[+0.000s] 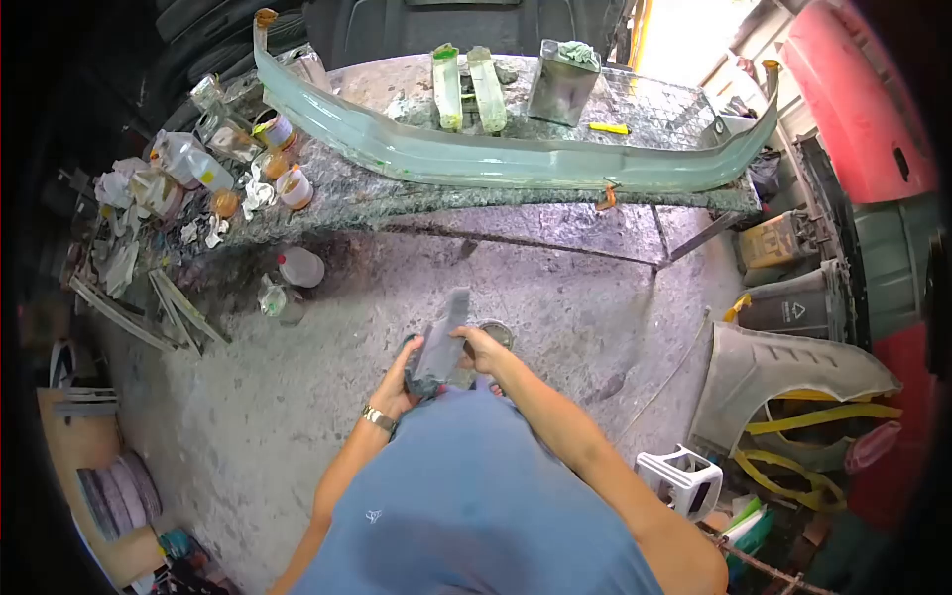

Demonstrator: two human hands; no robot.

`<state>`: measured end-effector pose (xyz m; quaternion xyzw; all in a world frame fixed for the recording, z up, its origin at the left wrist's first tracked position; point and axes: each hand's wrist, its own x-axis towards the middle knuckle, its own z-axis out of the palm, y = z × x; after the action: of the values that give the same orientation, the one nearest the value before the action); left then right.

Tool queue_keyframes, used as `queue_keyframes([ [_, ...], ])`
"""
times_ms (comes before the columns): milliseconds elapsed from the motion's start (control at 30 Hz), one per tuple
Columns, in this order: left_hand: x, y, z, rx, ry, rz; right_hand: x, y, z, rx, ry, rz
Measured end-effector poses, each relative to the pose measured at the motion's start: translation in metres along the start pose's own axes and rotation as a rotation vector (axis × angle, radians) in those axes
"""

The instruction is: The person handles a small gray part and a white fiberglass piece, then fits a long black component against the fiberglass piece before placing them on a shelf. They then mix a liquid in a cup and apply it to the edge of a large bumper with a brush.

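At the left end of the bench (pixel 347 193), used tubs (pixel 296 187); nearer, left hand (pixel 394 382), watch (pixel 379 417) on wrist, grasping a dark grey sheet (pixel 442 335); sheet between both hands, above floor (pixel 288 397); right hand (pixel 482 349) grasping its right edge; long pale-green bumper (pixel 476 159) along bench; white stool (pixel 684 476) lower right

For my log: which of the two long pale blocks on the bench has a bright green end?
The left block in view, farther from the metal can; the right block looks duller there.
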<state>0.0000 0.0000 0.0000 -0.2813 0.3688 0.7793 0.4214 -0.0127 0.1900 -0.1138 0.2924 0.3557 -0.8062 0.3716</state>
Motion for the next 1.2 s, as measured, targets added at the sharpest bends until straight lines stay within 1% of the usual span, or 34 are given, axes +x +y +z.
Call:
queue_keyframes([
  [67,-0.011,-0.004,-0.005,-0.063,-0.015,-0.058,-0.007,0.003,0.008,-0.195,0.074,0.057],
  [100,-0.002,0.0,0.001,-0.07,-0.03,-0.055,-0.012,-0.013,0.007,-0.207,0.084,0.052],
  [167,-0.004,0.006,-0.002,-0.13,0.01,-0.043,-0.027,-0.025,0.025,-0.133,0.199,0.124],
  [200,-0.005,0.011,-0.001,-0.128,0.014,-0.035,-0.031,-0.026,0.026,-0.121,0.16,0.106],
  [267,-0.004,0.015,0.007,-0.195,0.109,0.019,-0.035,-0.018,0.007,-0.18,0.156,0.067],
  [333,0.021,0.017,-0.023,-0.239,0.098,0.025,-0.038,-0.008,-0.015,-0.238,0.161,0.029],
  [400,0.033,0.022,-0.036,-0.285,0.088,0.03,-0.041,0.004,-0.037,-0.167,0.212,0.011],
  [433,0.037,0.027,-0.036,-0.321,0.141,0.059,-0.045,0.008,-0.045,-0.17,0.217,0.014],
  [467,0.04,0.033,-0.037,-0.354,0.194,0.09,-0.048,0.012,-0.051,-0.128,0.274,0.008],
  [500,0.041,0.041,-0.039,-0.358,0.192,0.088,-0.051,0.015,-0.056,-0.085,0.332,0.003],
  [600,0.044,0.059,-0.047,-0.459,0.19,0.045,-0.059,0.019,-0.066,-0.005,0.343,-0.02],
  [700,0.052,0.072,-0.062,-0.472,0.159,0.078,-0.057,0.012,-0.054,-0.02,0.371,-0.059],
  [767,0.057,0.08,-0.075,-0.458,0.081,0.099,-0.052,0.001,-0.037,-0.083,0.386,-0.077],
  [900,0.059,0.104,-0.075,-0.459,0.036,0.073,-0.026,-0.02,-0.013,-0.219,0.436,-0.135],
  [933,0.062,0.109,-0.073,-0.47,0.045,0.016,-0.023,-0.028,-0.006,-0.227,0.44,-0.123],
  [967,0.059,0.115,-0.075,-0.483,0.071,-0.031,-0.018,-0.034,0.004,-0.262,0.424,-0.156],
  [1000,0.058,0.117,-0.079,-0.505,0.094,-0.019,-0.014,-0.039,0.017,-0.302,0.403,-0.186],
  [1033,0.062,0.12,-0.081,-0.46,0.032,0.0,-0.009,-0.044,0.026,-0.322,0.382,-0.165],
  [1067,0.064,0.121,-0.083,-0.413,-0.028,0.015,-0.007,-0.049,0.034,-0.377,0.361,-0.201],
  [1100,0.06,0.124,-0.08,-0.433,-0.012,0.027,-0.007,-0.052,0.042,-0.428,0.341,-0.24],
  [1167,0.048,0.135,-0.068,-0.421,-0.053,0.056,-0.007,-0.056,0.056,-0.471,0.326,-0.238],
  [1200,0.045,0.139,-0.064,-0.425,-0.022,0.043,-0.009,-0.058,0.061,-0.514,0.303,-0.257],
])
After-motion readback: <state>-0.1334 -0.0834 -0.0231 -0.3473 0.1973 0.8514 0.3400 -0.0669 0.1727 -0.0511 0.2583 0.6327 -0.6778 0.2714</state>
